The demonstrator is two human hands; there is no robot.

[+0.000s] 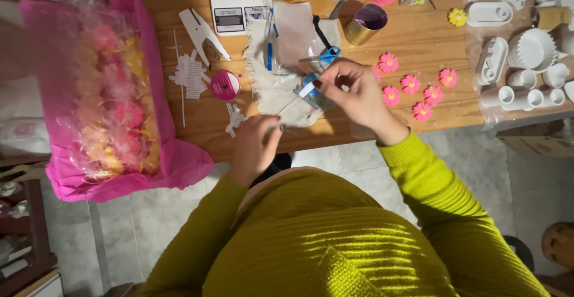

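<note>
My right hand [353,90] pinches a small white paper strip [307,89] over the wooden table's [418,40] front part. My left hand [257,144] is closed near the table's front edge, and a thin pale thread [289,107] seems to run from it up to the right hand. Under both hands lies a white frayed cloth [269,75] with blue-handled scissors [320,58] on it. To the right lie several pink flower shapes [412,84]. A pink ribbon spool [225,85] and cut white paper tags [190,72] lie to the left.
A pink tissue-lined box [173,165] of clear-wrapped pink and yellow flowers fills the left. At the back stand a white kitchen scale [236,1], a gold tin [366,23] and a white hole punch [203,34]. White moulds [526,64] crowd the right side.
</note>
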